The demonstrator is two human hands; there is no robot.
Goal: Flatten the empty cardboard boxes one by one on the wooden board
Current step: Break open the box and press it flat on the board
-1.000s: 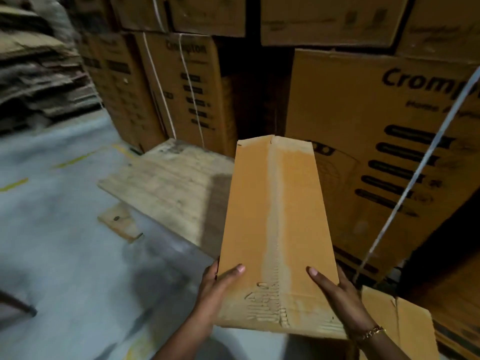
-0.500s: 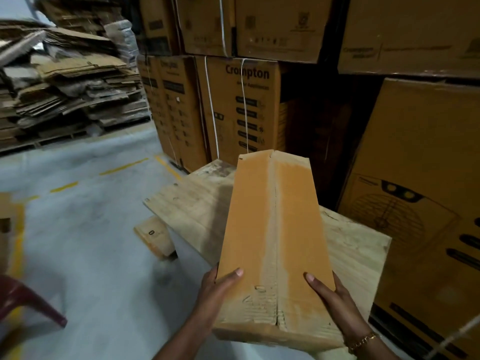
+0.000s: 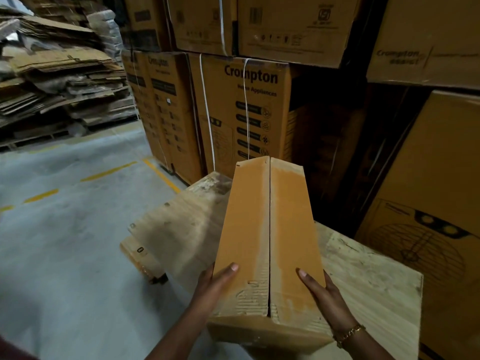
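Two hands held a long orange-brown cardboard box (image 3: 267,242) over the pale wooden board (image 3: 368,276), lower centre of the frame.
The left hand (image 3: 215,287) and right hand (image 3: 324,294) clasped the box's near end from either side, thumbs on its top face; the other fingers were hidden beneath it. The box covered the board's middle, and whether its far end touched the wood could not be told. Flattened cardboard sheets (image 3: 59,81) lay blurred at upper left.
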